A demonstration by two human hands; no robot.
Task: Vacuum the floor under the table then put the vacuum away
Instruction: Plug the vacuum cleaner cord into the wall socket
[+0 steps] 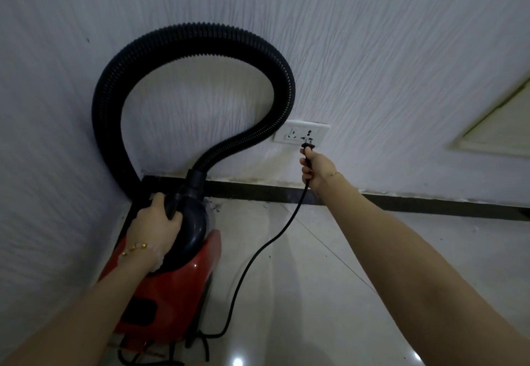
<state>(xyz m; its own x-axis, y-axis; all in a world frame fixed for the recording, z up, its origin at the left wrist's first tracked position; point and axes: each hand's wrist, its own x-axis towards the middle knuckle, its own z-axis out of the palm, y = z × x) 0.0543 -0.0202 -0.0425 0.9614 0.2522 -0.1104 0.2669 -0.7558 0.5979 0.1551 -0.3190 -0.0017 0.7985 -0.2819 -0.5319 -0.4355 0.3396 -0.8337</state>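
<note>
In the corner, on glossy floor tiles [352,254], I am logging the smooth red vacuum [183,282] sitting with its long axis pointing at the wall, ribbed black hose [186,37] looping upward. My left hand [156,222] is gripping its rounded black top. My right hand [315,170] is clamping the black plug [308,145], prongs pointing at the white socket [298,135].

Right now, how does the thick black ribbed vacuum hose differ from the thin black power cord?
The thick black ribbed vacuum hose is fat and ridged; the thin black power cord is slim and smooth. The hose loops up against the wall; the cord trails over the floor to the right hand. Both are black.
</note>
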